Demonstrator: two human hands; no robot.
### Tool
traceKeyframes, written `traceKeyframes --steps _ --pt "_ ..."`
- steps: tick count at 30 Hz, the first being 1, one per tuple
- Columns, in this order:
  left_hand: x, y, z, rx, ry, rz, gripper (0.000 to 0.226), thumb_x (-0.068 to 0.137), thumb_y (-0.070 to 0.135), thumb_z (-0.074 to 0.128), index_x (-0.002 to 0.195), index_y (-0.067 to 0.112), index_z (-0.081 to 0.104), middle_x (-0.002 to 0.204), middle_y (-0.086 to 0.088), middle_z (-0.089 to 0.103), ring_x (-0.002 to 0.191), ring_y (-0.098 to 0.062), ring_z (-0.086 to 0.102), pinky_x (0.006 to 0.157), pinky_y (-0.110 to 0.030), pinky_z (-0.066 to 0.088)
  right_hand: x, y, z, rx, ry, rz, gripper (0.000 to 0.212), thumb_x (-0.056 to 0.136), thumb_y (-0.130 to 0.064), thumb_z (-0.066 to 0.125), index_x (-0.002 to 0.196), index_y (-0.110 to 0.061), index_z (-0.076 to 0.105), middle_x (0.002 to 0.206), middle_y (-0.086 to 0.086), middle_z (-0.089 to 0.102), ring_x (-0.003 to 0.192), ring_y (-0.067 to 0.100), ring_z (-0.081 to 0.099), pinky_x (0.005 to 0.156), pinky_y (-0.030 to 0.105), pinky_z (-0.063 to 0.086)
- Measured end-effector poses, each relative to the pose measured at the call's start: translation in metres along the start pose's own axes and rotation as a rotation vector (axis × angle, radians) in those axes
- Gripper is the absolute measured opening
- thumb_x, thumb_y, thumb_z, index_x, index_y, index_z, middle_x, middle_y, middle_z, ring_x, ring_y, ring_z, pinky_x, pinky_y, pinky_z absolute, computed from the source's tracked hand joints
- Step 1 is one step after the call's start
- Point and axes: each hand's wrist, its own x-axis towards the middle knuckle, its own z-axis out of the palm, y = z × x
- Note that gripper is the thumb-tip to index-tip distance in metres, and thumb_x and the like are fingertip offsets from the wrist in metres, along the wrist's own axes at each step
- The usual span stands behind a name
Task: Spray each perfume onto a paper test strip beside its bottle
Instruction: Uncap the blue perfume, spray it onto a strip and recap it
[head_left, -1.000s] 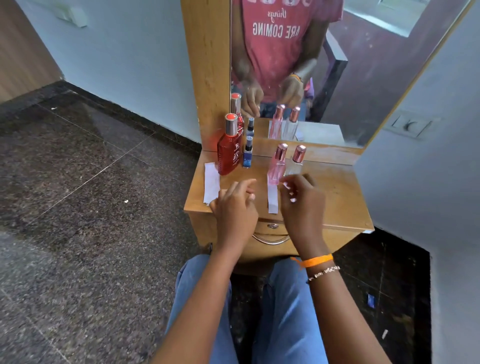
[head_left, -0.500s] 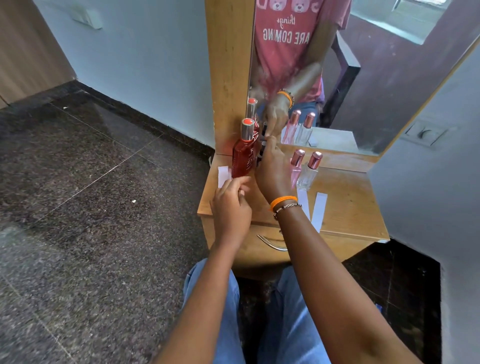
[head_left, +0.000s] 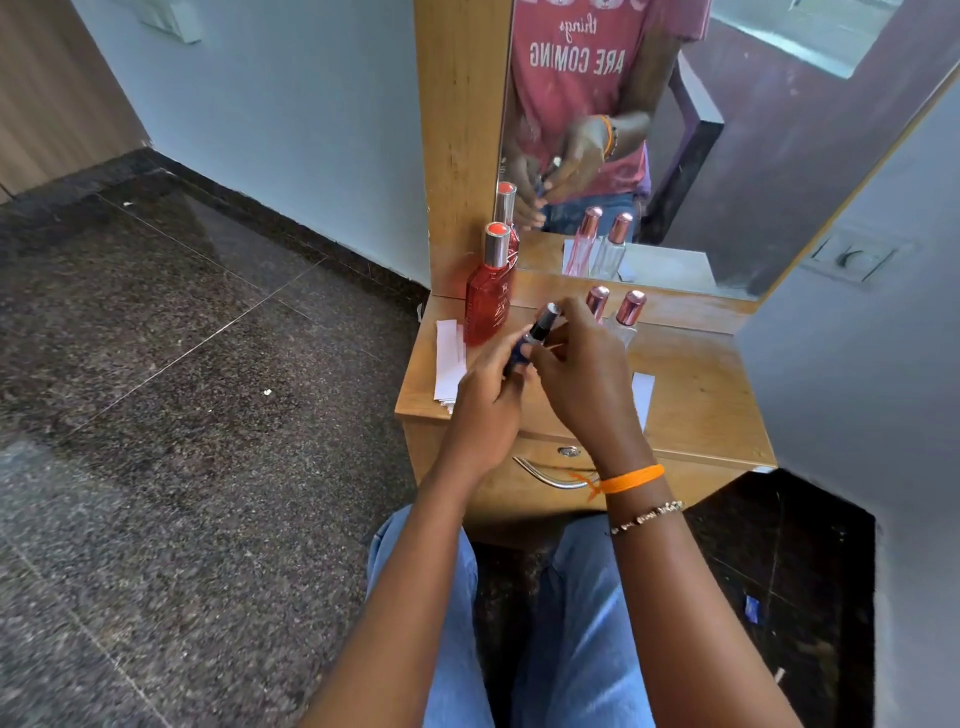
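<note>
A small dark blue perfume bottle (head_left: 535, 332) with a silver top is lifted above the wooden dresser top (head_left: 696, 384). My left hand (head_left: 485, 410) grips its lower body. My right hand (head_left: 582, 374) is closed around its upper part, near the top. A tall red perfume bottle (head_left: 487, 296) stands at the back left. Two pink-capped bottles (head_left: 613, 306) stand behind my right hand, partly hidden. A stack of white paper strips (head_left: 449, 358) lies at the left edge. One strip (head_left: 643, 397) peeks out to the right of my right wrist.
A mirror (head_left: 675, 130) rises behind the dresser and reflects the bottles and my hands. A drawer with a metal handle (head_left: 550, 475) sits below the top. Dark stone floor spreads to the left, a white wall with a switch (head_left: 852, 257) is on the right.
My right hand reached to the back, took the small blue bottle and brought it forward. My left hand left the strips and now holds the bottle too.
</note>
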Motion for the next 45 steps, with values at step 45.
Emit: traceKeyframes --steps 45 --pt "-0.014 0.006 -0.006 -0.481 -0.008 -0.293 0.023 0.097 0.011 0.043 0.099 0.026 0.060 0.095 0.006 0.057 0.079 -0.001 0.051 0.080 -0.016 0.041 -0.014 0.050 0.017 -0.055 0.017 0.049 0.019 0.076 0.006 0.066 0.092 -0.005 0.070 0.088 0.014 0.071 0.077 0.025 0.065 0.071 0.034 0.050"
